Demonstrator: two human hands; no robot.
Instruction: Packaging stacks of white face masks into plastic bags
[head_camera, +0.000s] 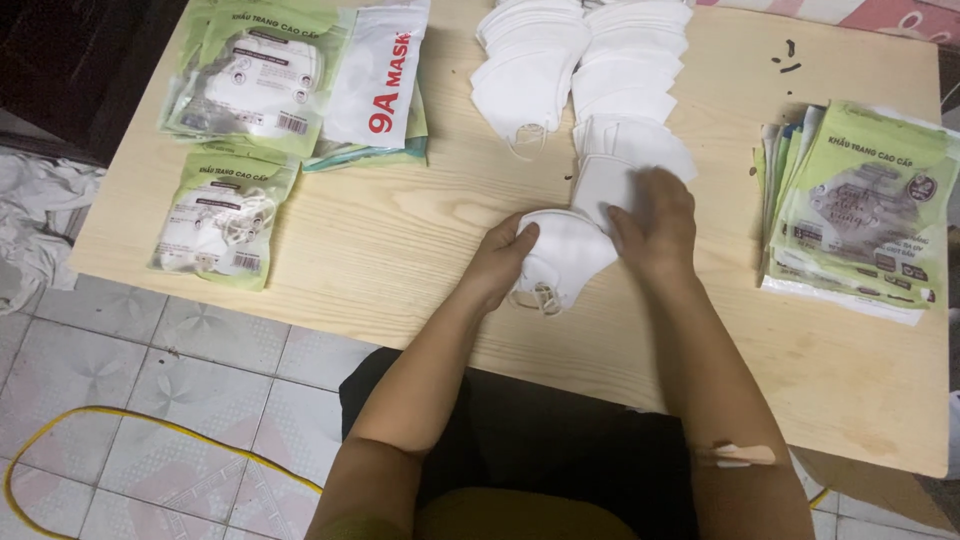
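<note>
— So, what are the hands doing?

— Both are on one white mask (562, 255) lying flat near the front edge of the table (400, 240). The left hand (497, 262) pinches its left edge, thumb on top and fingers curled under. The right hand (655, 222) lies palm-down, fingers spread, across the mask's right side and the bottom of the mask row behind it. It looks like a pressing hold, to keep the folded mask flat, though I can't tell whether those fingers grip anything underneath.

— And the ear loops?

— They hang off the mask's near edge, loose, toward the person.

— How many masks behind it?

— Two overlapping rows (585, 70) run back to the far edge, shingled so that each mask shows only a strip. That probably makes them easy to slide off one by one. I can't count them exactly; well over a dozen.

— Packages?

— One filled green pouch (225, 220) lies alone at the left. Behind it is a small pile of pouches (265, 80), at least three, with a white pouch (378, 75) leaning on top. At the right sits a thicker stack of flat pouches (860, 210), apparently empty, too many edges to count.

— Anything else?

— A few dark specks (787, 58) on the far right of the table, and a yellow cable (130, 425) on the tiled floor.
</note>
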